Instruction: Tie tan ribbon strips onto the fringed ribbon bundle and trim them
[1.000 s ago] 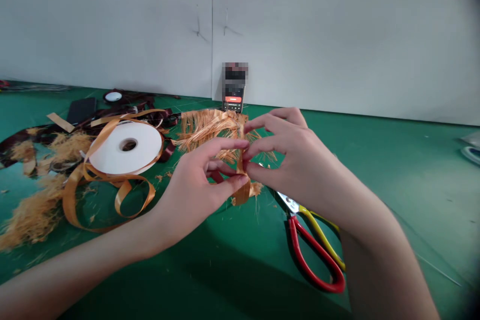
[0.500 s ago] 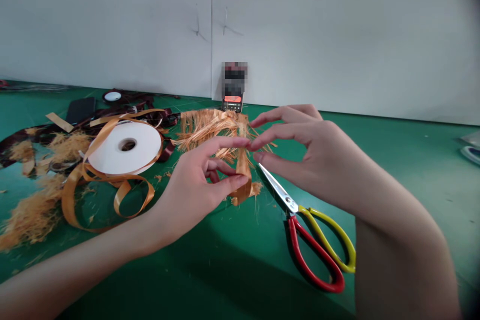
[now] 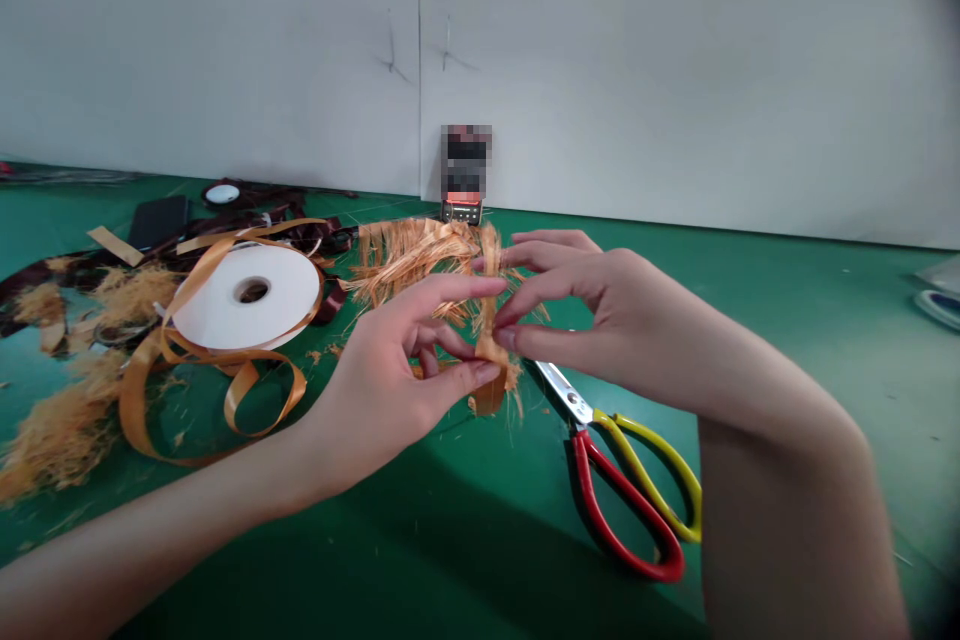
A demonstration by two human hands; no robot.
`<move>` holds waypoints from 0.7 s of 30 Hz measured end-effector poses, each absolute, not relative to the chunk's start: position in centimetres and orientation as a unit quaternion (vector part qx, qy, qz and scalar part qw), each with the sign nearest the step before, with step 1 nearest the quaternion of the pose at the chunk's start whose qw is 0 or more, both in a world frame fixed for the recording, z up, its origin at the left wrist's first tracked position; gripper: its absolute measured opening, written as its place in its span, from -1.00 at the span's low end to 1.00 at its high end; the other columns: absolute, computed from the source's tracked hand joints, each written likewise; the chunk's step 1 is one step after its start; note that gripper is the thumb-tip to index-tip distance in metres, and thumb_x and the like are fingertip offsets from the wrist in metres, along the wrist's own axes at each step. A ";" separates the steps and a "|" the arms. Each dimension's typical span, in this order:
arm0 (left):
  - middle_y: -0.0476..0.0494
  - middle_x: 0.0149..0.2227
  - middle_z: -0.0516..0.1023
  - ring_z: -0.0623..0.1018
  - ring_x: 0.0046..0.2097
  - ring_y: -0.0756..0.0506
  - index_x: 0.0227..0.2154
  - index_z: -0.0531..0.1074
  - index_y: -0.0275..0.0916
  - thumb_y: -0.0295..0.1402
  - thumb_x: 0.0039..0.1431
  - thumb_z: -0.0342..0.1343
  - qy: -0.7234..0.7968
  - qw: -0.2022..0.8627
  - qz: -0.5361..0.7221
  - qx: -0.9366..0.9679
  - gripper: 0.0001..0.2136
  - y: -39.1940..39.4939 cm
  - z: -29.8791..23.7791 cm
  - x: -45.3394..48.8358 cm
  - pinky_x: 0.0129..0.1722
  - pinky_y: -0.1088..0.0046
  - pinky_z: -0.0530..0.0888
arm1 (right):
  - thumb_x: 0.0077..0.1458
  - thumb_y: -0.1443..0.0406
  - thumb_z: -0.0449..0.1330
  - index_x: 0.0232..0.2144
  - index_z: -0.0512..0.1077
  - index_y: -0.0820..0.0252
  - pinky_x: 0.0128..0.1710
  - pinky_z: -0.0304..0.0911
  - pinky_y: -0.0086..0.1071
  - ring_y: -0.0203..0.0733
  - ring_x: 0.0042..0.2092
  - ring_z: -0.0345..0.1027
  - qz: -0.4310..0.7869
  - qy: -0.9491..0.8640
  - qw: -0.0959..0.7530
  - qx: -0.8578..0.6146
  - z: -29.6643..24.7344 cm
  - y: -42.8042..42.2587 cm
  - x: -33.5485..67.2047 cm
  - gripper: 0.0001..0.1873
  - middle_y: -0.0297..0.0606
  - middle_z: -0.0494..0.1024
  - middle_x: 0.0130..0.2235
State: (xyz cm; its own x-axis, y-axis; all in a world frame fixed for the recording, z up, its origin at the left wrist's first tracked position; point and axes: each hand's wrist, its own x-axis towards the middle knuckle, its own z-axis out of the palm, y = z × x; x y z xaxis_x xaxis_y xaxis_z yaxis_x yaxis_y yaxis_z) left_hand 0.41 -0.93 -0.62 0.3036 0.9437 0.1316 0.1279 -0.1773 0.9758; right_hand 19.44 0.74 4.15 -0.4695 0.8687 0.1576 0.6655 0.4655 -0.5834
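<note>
Orange ribbon strip stands upright, long axis vertical, pinched by left hand and right hand.

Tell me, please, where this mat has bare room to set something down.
The green mat lies bare right of the scissors, out to the wall, and at the near edge left of them. The left side is crowded: ribbon spool, loose ribbon loops, frayed fibres. Left hand and right hand pinch the ribbon strip.
</note>
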 end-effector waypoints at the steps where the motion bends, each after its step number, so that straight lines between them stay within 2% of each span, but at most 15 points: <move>1: 0.09 -0.31 0.61 0.52 -0.42 0.07 -0.05 0.46 -0.04 -0.49 0.04 0.29 0.418 0.486 0.418 0.644 -0.60 -0.9 -0.6 0.4 -0.54 0.59 0.34 | 0.02 0.23 0.25 -0.47 0.59 -0.05 0.11 0.20 -0.23 -0.11 0.22 0.19 0.225 -0.825 0.224 -0.467 4.1 0.8 19.5 -0.90 -0.42 0.59 -0.16; 5: 0.07 -0.25 0.61 0.52 -0.41 0.07 -0.06 0.47 -0.03 -0.48 0.04 0.29 0.419 0.479 0.422 0.646 -0.61 -0.8 -0.6 0.4 -0.57 0.60 0.31 | -0.01 0.28 0.23 -0.49 0.60 -0.05 0.10 0.19 -0.22 -0.09 0.20 0.21 0.232 -0.814 0.231 -0.480 4.1 0.9 19.5 -0.86 -0.42 0.58 -0.10; 11: 0.04 -0.02 0.57 0.51 -0.41 0.08 -0.07 0.48 0.03 -0.45 0.03 0.31 0.427 0.478 0.423 0.640 -0.61 -0.8 -0.8 0.3 -0.61 0.59 0.26 | -0.02 0.33 0.21 -0.54 0.60 -0.03 0.08 0.20 -0.26 -0.12 0.16 0.28 0.263 -0.796 0.241 -0.488 4.5 0.8 19.1 -0.81 -0.43 0.64 -0.21; 13: 0.03 -0.01 0.56 0.50 -0.41 0.07 -0.07 0.48 0.06 -0.42 0.03 0.31 0.433 0.476 0.423 0.638 -0.61 -0.8 -0.9 0.2 -0.62 0.58 0.25 | -0.03 0.35 0.21 -0.54 0.61 -0.03 0.05 0.21 -0.27 -0.12 0.13 0.31 0.268 -0.794 0.248 -0.487 4.6 0.7 19.0 -0.80 -0.44 0.64 -0.21; 15: 0.01 -0.09 0.59 0.50 -0.41 0.03 -0.06 0.48 0.08 -0.39 0.02 0.32 0.442 0.476 0.419 0.635 -0.60 -0.7 -1.0 0.2 -0.62 0.58 0.23 | -0.04 0.37 0.21 -0.55 0.61 -0.02 0.04 0.22 -0.27 -0.13 0.09 0.34 0.266 -0.792 0.251 -0.490 4.6 0.7 19.0 -0.79 -0.43 0.64 -0.18; 18: 0.01 -0.35 0.60 0.49 -0.42 -0.02 -0.04 0.47 0.09 -0.36 0.02 0.33 0.448 0.478 0.406 0.637 -0.59 -0.8 -1.1 0.1 -0.63 0.57 0.19 | -0.05 0.37 0.20 -0.57 0.60 0.00 0.00 0.24 -0.27 -0.13 0.05 0.36 0.250 -0.791 0.258 -0.496 4.4 0.7 18.8 -0.79 -0.41 0.62 -0.15; 21: 0.06 -0.50 0.55 0.41 -0.52 0.02 -0.02 0.46 0.10 -0.35 0.04 0.31 0.447 0.479 0.400 0.641 -0.59 -0.9 -1.1 0.1 -0.65 0.57 0.16 | -0.07 0.35 0.21 -0.60 0.58 0.03 -0.05 0.27 -0.27 -0.12 0.03 0.37 0.221 -0.784 0.282 -0.507 4.3 0.7 18.6 -0.81 -0.38 0.61 -0.16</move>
State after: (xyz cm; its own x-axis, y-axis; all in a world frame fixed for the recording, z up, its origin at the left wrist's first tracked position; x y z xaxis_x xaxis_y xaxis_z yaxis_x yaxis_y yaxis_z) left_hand 0.09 -0.89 -1.14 0.2802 0.9561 0.0852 0.1895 -0.1421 0.9715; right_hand 18.63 0.70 4.26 -0.3262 0.9198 0.2183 0.6711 0.3880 -0.6318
